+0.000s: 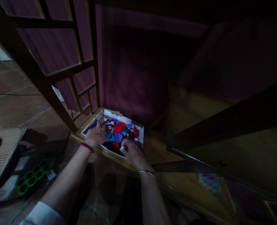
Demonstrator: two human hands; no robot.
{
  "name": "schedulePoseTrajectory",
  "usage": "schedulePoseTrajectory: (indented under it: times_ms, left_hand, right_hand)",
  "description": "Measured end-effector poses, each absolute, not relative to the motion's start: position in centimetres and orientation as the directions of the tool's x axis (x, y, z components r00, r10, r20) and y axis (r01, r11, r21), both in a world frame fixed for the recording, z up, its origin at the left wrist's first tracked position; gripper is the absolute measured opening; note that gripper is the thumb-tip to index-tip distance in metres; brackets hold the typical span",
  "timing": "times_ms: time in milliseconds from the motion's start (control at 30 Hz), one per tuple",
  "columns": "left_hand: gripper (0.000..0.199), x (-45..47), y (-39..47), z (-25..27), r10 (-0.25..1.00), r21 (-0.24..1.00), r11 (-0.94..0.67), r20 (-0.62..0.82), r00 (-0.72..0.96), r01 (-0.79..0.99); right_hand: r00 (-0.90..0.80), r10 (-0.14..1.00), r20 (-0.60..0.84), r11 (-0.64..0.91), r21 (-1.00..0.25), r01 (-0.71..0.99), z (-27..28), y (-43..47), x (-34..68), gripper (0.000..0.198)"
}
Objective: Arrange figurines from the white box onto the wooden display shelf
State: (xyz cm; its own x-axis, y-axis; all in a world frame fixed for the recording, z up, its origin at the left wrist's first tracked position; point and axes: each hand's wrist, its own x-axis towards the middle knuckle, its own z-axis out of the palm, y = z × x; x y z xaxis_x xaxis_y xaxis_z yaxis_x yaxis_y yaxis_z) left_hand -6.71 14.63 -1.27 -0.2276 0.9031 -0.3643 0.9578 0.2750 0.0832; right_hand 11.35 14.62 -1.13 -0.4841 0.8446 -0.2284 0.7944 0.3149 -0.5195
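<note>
A: So where's the stuff, and what are the hands doing?

B: The loose pieces are all in a shallow white box [141, 137] on a wooden ledge [157, 148], mostly round things like a red disc [117, 128] and a purple disc [118, 137]. Left hand [96, 135] is over the left end, fingers curled down toward the pile. Can't tell if it's gripping anything. Right hand [135, 153] is at the near side, thumb and fingertips drawn in narrow around a small whitish piece [122, 147]. Too dark to swear it's actually pinched.

A: Anything sketchy?

B: Yeah, the box's near side sits close to the ledge's front edge. If a wrist leans on that wall or drags it forward, I reckon the box could tip and dump everything on the tiled floor [30, 120].

A: And the pieces themselves?

B: They're heaped on each other, so digging could flick one over the low wall. Also that red bead bracelet [86, 147] hangs right by the rim and might snag. Plus the light's awful, so grabbing the wrong piece seems easy.
</note>
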Motion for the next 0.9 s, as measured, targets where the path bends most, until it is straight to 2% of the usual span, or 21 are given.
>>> schedulePoseTrajectory:
  times_ms: [233, 500, 767, 900]
  left_hand:
    - [0.046, -7.1, 14.9, -1.5, 0.903, 0.124, 0.321, -0.338, -0.264, 0.939]
    - [0.036, -7.8, 14.4, -1.5, 0.972, 0.253, 0.158, -0.209, -0.105, 0.954]
    - [0.021, -7.8, 14.2, -1.1, 0.988, 0.302, 0.045, -0.155, 0.003, 0.952]
    - [0.022, -7.7, 14.2, -0.7, 0.989, 0.417, -0.04, -0.114, 0.096, 0.908]
  right_hand:
    - [-0.493, 0.852, -0.176, 0.334, -0.542, 0.771, -1.7, 14.7, 11.5, 0.025]
    - [-0.46, 0.87, -0.18, 0.311, -0.524, 0.793, -0.5, 14.7, 11.4, 0.021]
    - [-0.376, 0.915, -0.148, 0.253, -0.516, 0.818, 0.1, 14.7, 11.3, 0.019]
    - [-0.405, 0.904, -0.134, 0.287, -0.512, 0.81, -0.3, 14.7, 11.4, 0.017]
